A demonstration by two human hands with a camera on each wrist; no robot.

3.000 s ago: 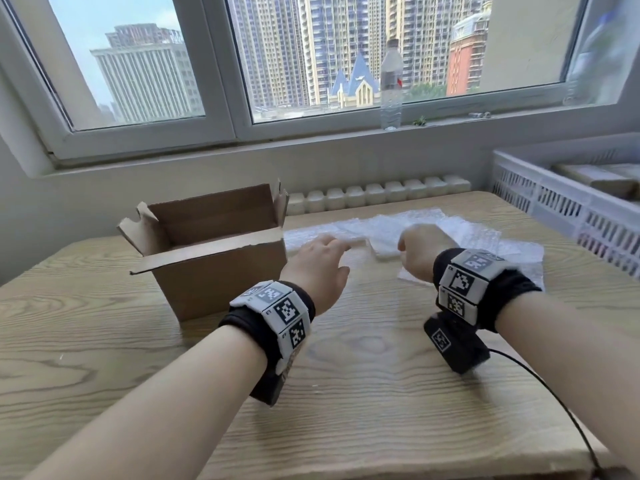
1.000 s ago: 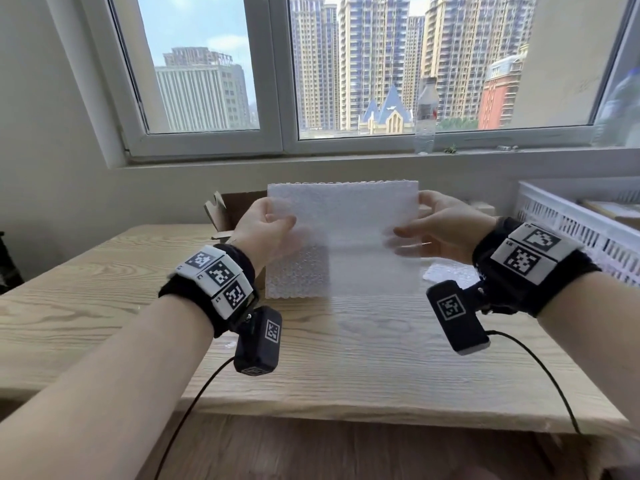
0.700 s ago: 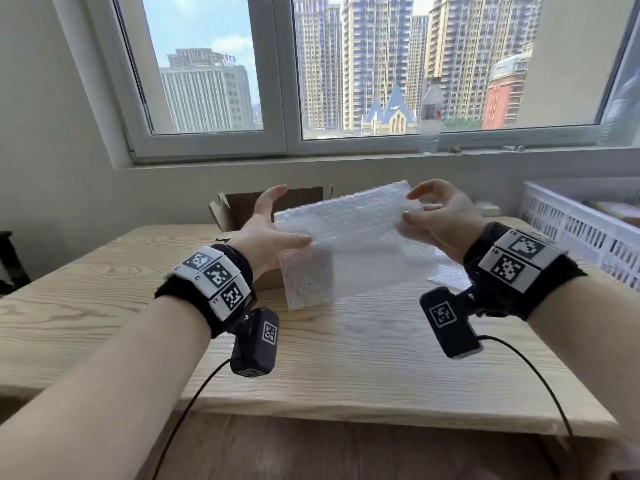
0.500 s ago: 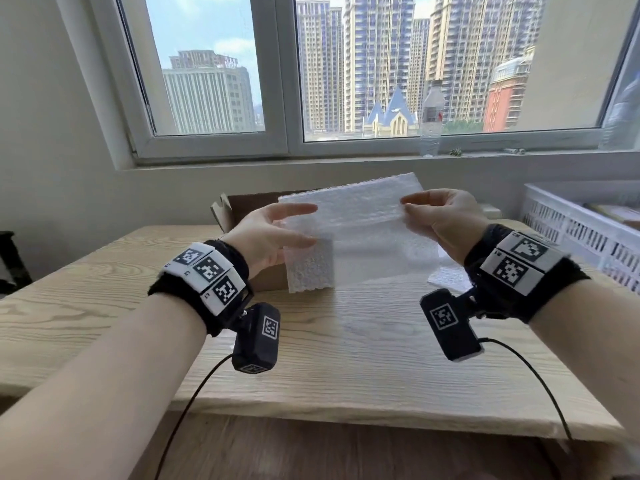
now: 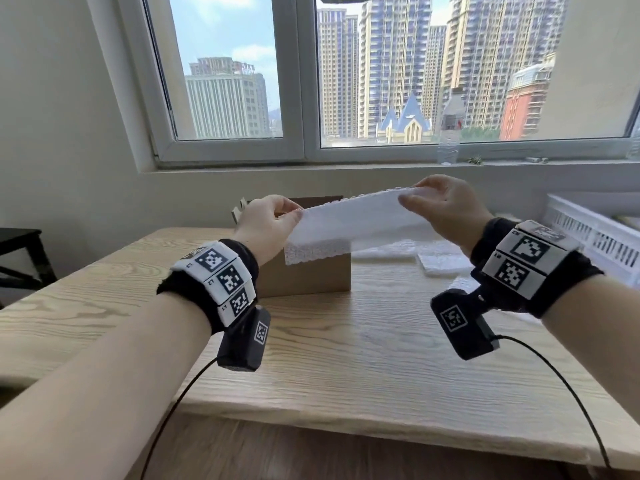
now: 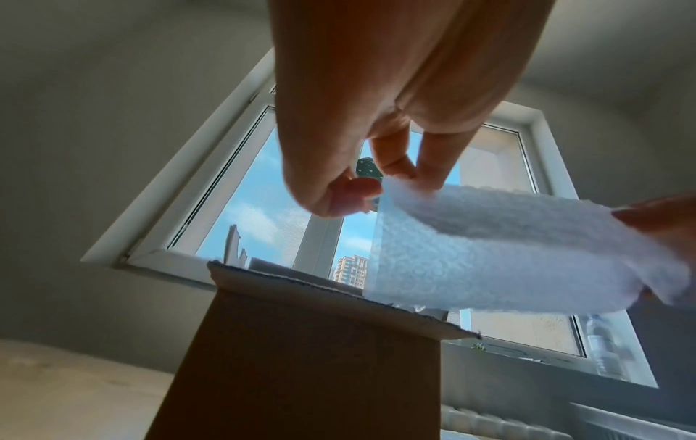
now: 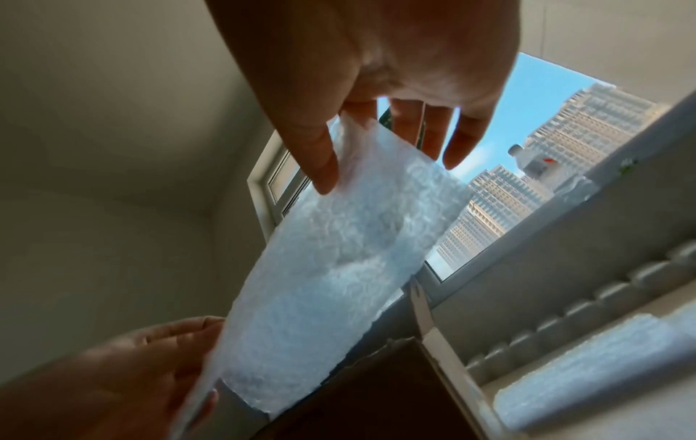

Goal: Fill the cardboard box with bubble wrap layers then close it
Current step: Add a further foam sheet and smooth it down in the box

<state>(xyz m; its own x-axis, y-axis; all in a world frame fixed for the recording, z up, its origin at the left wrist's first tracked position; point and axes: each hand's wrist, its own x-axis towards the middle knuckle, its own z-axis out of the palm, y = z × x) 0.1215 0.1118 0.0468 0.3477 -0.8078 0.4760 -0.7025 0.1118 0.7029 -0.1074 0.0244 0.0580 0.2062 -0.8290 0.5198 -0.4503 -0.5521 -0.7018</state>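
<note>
A folded sheet of bubble wrap (image 5: 356, 223) hangs stretched between my two hands, just above the open cardboard box (image 5: 311, 278) at the back middle of the table. My left hand (image 5: 273, 220) pinches the sheet's left end; thumb and fingertips (image 6: 391, 166) meet on its corner. My right hand (image 5: 440, 206) pinches the right end, thumb (image 7: 320, 160) under the sheet (image 7: 339, 268) and fingers behind. The sheet's lower edge droops in front of the box's near wall (image 6: 301, 372). The box's inside is hidden.
More bubble wrap (image 5: 436, 254) lies flat on the wooden table (image 5: 346, 358) right of the box. A white slotted basket (image 5: 595, 233) stands at the far right. A water bottle (image 5: 450, 129) stands on the window sill. A dark stool (image 5: 20, 258) sits at the left.
Both hands took a sheet off the table, held it upright, then folded it over. The folded sheet now sits higher and left, over the box, and the view has tilted up.
</note>
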